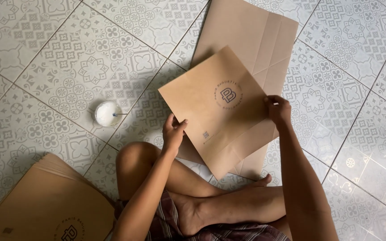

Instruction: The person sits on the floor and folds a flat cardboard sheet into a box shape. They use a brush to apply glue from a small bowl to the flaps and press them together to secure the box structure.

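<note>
Brown paper bag (220,109), flat, gripped at opposite edges by left hand (173,133) and right hand (278,110); nearby small round cup (107,113) of white paste.

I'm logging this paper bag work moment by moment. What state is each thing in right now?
Printed paper bag: flat, held off the floor.
Left hand: gripping its left edge.
Right hand: gripping its right edge.
Plain paper bag: flat on the floor, creased.
Bag stack: lying flat.
White glue cup: open, stick inside.

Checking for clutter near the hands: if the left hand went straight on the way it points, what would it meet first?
Likely only the brown paper sheet that the left hand already grips; beyond it, the larger sheet on the floor.
</note>
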